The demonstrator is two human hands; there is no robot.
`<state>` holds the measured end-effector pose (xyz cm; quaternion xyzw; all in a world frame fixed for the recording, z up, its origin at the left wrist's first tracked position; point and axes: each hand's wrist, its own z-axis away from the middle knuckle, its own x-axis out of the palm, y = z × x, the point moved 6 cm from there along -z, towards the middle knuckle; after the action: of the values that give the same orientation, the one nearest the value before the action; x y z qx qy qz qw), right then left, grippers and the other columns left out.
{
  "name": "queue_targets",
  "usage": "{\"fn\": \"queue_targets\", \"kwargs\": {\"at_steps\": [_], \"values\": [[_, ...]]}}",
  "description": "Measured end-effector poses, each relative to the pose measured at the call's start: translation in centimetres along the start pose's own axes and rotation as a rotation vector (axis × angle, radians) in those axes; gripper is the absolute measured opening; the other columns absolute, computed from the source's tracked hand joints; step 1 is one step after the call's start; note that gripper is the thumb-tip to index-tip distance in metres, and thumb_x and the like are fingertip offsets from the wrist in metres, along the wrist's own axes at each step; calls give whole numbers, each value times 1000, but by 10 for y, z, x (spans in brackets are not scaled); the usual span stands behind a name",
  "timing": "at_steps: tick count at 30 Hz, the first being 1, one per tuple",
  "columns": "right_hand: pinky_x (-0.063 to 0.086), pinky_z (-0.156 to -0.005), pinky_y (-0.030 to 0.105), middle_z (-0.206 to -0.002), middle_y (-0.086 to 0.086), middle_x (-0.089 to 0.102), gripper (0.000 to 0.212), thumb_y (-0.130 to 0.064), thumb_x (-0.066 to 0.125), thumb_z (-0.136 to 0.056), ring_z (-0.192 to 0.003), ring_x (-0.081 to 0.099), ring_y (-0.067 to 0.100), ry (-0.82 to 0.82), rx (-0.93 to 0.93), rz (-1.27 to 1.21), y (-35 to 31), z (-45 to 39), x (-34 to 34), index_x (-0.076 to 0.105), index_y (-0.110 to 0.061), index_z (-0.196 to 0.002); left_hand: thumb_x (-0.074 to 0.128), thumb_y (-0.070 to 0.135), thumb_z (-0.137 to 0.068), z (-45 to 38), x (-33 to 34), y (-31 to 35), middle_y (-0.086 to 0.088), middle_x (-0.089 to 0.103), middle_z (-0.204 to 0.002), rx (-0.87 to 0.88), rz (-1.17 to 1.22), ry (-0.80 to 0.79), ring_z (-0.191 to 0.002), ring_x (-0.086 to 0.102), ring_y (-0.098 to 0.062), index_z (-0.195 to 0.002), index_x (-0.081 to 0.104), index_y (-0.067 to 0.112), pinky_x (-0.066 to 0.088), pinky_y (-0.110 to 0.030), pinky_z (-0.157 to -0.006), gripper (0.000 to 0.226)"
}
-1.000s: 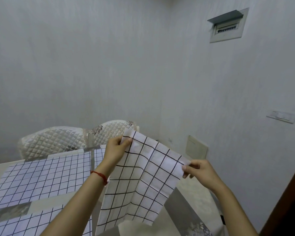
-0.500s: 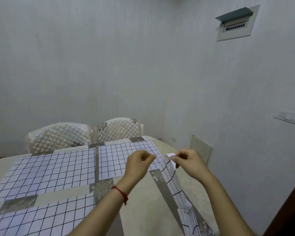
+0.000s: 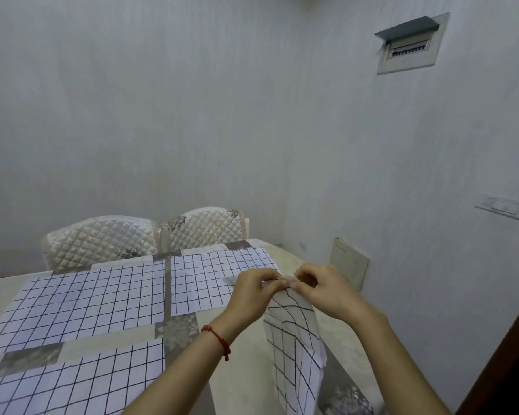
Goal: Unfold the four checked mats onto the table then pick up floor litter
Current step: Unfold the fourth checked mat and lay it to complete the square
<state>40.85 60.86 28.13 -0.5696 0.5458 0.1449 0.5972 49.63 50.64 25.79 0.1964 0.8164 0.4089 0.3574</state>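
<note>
Three white mats with a dark grid lie flat on the table (image 3: pixel 108 339): one at far left (image 3: pixel 81 298), one at far right (image 3: pixel 213 280), one near left (image 3: pixel 72 384). A fourth checked mat (image 3: pixel 294 354) hangs folded in front of me over the table's near right part. My left hand (image 3: pixel 252 292) and my right hand (image 3: pixel 327 292) pinch its top edge close together, fingertips almost touching. A red string circles my left wrist.
Two quilted cream chairs (image 3: pixel 144 235) stand at the table's far side against the wall. A wall panel (image 3: pixel 349 266) sits low on the right wall, a switch (image 3: pixel 501 205) and a breaker box (image 3: pixel 411 43) higher up. A dark door edge (image 3: pixel 510 354) is at right.
The fourth mat was held spread wide between my hands; my hands have since come together at its top edge, and it hangs narrow and folded. The view tilted down toward the table.
</note>
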Motion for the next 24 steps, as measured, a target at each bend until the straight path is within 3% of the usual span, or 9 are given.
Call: {"fn": "queue_targets", "kwargs": {"at_steps": [2,5,7,18,21,24], "values": [[37,-59,19,-62,-11,57,14,-31,61,-84,-61,48,5,32,3,-151,1,-1,2,64,-28,-71,63,27,-82,-2,0,-1,-3,71,-74,-17,-2,-22,-77,66,-9,-76,72,11,52,-27,-75,19],[34,-54,17,-47,-14,52,28,-20,63,-83,-51,42,2,70,28,-275,4,-2,6,61,-30,-57,61,26,-84,-3,-4,-2,11,64,-66,-9,-56,-27,-66,58,11,-76,71,11,43,-7,-63,19],[34,-54,17,-45,-15,52,27,-17,65,-81,-49,41,0,70,58,-335,7,-3,9,62,-27,-56,62,22,-84,-3,-8,-3,13,62,-66,3,-56,0,-65,56,14,-74,70,13,41,-3,-62,16],[45,-65,22,-65,-3,66,14,-17,71,-77,-63,57,7,75,32,-560,-1,-3,17,70,-18,-63,57,16,-87,3,-14,-4,11,55,-57,-25,34,14,-53,50,8,-60,58,26,38,-7,-55,29],[41,-58,14,-60,-9,60,13,-18,70,-79,-57,52,1,62,35,-557,0,-3,18,69,-18,-66,54,16,-89,2,-17,-4,11,51,-54,-11,-17,24,-52,47,6,-57,53,30,36,-11,-54,35],[33,-53,16,-56,-3,45,25,-17,66,-81,-54,39,6,16,12,-512,0,-3,21,61,-3,-62,52,15,-90,2,-16,-1,12,50,-55,12,-53,14,-54,48,7,-58,52,29,36,-10,-54,35]]}}
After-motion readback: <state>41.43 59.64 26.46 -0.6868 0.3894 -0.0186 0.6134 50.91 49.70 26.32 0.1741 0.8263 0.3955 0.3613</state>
